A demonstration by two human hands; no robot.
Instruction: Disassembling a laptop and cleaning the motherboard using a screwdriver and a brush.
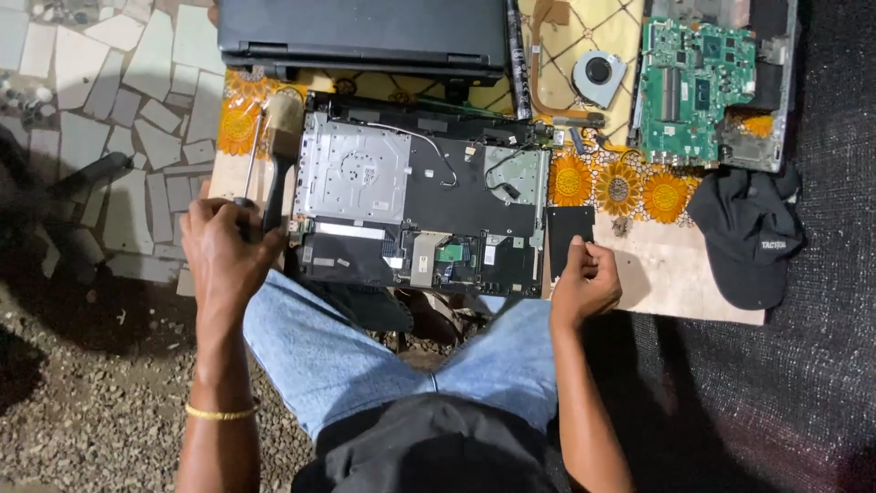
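Gripping a slim steel-shafted screwdriver [253, 164] by its dark handle, the left hand [224, 246] rested beside the opened black laptop chassis [420, 196]. The right hand [586, 278] pinched a flat black rectangular drive [569, 239] at the chassis's right edge. A loose pinch could probably drop the drive; the screwdriver tip could scratch exposed boards.

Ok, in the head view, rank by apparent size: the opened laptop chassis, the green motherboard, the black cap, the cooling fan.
Largest to smallest:
1. opened laptop chassis
2. green motherboard and black cap: too alike to rank
3. cooling fan
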